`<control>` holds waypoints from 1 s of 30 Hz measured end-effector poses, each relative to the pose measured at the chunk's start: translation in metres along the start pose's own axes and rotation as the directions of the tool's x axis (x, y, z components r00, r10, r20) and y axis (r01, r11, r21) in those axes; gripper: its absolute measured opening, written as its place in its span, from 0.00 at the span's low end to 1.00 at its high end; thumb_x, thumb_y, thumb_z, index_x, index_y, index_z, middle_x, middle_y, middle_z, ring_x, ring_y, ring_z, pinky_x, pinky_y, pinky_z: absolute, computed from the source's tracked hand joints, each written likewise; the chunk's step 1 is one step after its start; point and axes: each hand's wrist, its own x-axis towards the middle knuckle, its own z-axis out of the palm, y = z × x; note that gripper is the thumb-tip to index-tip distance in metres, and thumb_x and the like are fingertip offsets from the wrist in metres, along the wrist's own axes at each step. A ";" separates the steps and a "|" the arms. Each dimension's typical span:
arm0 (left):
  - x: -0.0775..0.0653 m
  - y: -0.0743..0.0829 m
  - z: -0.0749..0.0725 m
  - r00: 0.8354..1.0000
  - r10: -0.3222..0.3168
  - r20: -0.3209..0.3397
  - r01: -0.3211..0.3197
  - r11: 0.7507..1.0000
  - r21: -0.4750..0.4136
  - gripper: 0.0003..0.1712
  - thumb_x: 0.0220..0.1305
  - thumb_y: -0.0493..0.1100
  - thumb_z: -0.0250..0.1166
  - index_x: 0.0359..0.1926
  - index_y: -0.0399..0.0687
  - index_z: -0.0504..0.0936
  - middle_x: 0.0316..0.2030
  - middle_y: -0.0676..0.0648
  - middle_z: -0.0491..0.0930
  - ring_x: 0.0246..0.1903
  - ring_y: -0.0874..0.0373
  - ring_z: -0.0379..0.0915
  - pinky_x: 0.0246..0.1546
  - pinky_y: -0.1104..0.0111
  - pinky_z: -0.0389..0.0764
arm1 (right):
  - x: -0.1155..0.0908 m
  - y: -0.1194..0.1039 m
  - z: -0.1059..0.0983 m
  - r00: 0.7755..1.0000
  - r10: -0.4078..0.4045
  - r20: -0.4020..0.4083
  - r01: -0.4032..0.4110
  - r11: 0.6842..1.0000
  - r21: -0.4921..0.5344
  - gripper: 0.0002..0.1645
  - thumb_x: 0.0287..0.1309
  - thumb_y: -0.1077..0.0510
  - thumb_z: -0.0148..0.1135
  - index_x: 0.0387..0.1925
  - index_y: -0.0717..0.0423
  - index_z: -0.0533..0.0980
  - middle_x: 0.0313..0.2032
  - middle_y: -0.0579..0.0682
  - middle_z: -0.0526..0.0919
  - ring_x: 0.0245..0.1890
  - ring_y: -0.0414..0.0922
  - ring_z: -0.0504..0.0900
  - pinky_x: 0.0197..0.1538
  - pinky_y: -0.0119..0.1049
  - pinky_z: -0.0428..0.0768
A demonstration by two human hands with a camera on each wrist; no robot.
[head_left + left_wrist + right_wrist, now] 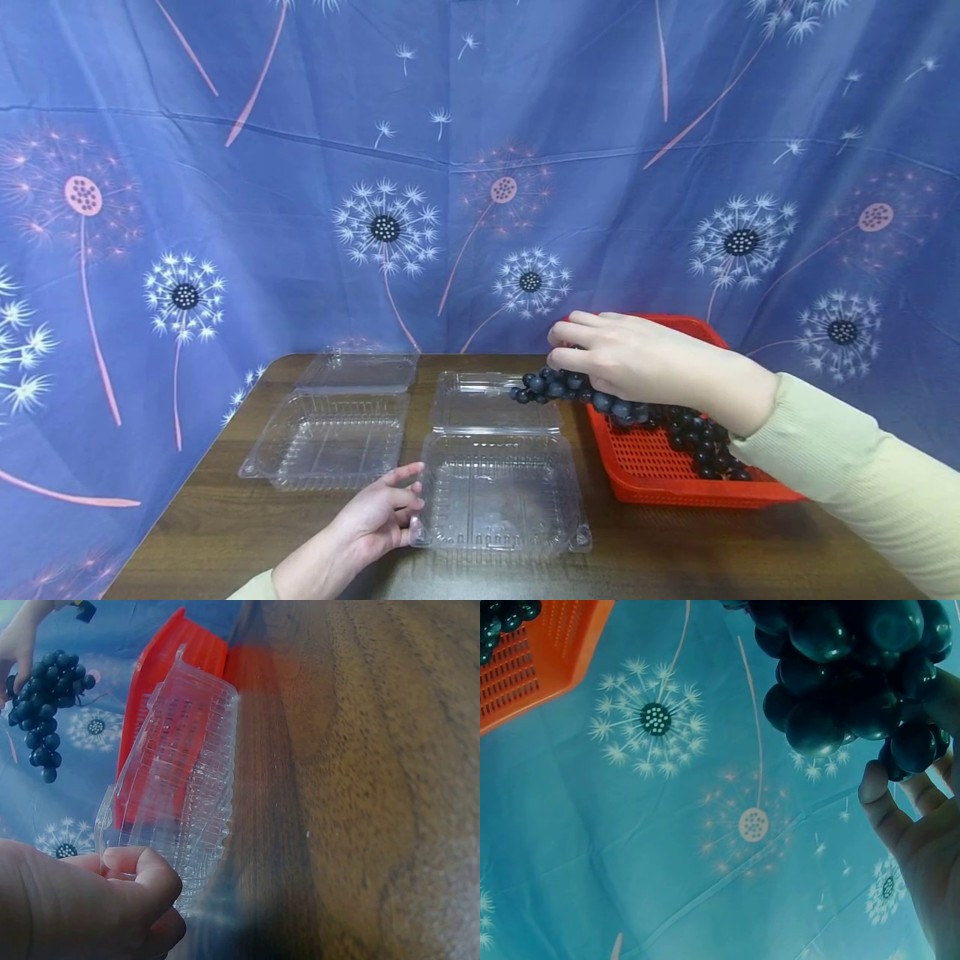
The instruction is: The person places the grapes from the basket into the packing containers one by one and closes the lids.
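Grapes lifted at the basket's edge, an open box held at its rim

Nearest, the left hand is at the near left corner of a clear plastic container, thumb and fingers bent and pinching its rim. The container sits open on the brown wooden table, its base toward the near side and its hinged lid laid back on the far side. No fruit lies in it.

To its right stands a red slatted basket, with more dark grapes inside, toward its right.

Above the basket's left side, the right hand holds up a bunch of dark grapes, pinched between thumb and fingers. The bunch stretches left, its tip over the right part of the lid.

To the left and a little farther, a second clear container stands open, its lid also back.

Farthest, a blue cloth printed with white and pink dandelions hangs behind the table.
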 end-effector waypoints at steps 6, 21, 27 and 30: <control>0.000 0.000 0.001 1.000 0.003 0.003 -0.003 1.000 0.000 0.34 0.56 0.24 0.51 0.64 0.41 0.56 0.34 0.55 0.66 0.25 0.67 0.62 0.28 0.78 0.69 | 0.007 -0.006 0.002 1.000 -0.005 0.018 0.005 1.000 0.029 0.20 0.41 0.70 0.58 0.38 0.50 0.73 0.40 0.45 0.73 0.37 0.43 0.68 0.32 0.34 0.72; 0.000 0.000 0.004 1.000 0.002 0.014 -0.002 1.000 0.010 0.37 0.57 0.24 0.50 0.67 0.39 0.50 0.35 0.54 0.64 0.25 0.68 0.61 0.28 0.78 0.69 | 0.018 -0.023 0.016 0.997 -0.078 -0.014 0.079 0.996 0.029 0.18 0.42 0.69 0.61 0.37 0.50 0.72 0.40 0.44 0.74 0.36 0.42 0.68 0.27 0.32 0.70; 0.001 0.000 0.005 1.000 -0.002 0.018 0.002 1.000 0.010 0.38 0.56 0.24 0.51 0.67 0.39 0.50 0.35 0.54 0.64 0.25 0.68 0.61 0.28 0.78 0.69 | 0.019 -0.030 0.022 0.996 -0.085 -0.013 0.085 0.996 0.024 0.18 0.43 0.69 0.62 0.37 0.50 0.72 0.40 0.44 0.74 0.35 0.42 0.68 0.27 0.31 0.70; 0.002 0.000 0.005 1.000 0.001 0.017 -0.002 1.000 0.012 0.38 0.56 0.24 0.51 0.67 0.39 0.50 0.35 0.54 0.65 0.25 0.67 0.61 0.28 0.77 0.69 | 0.020 -0.034 0.026 0.997 -0.081 -0.016 0.082 0.996 0.027 0.19 0.43 0.69 0.62 0.37 0.49 0.72 0.39 0.44 0.74 0.35 0.42 0.68 0.28 0.30 0.70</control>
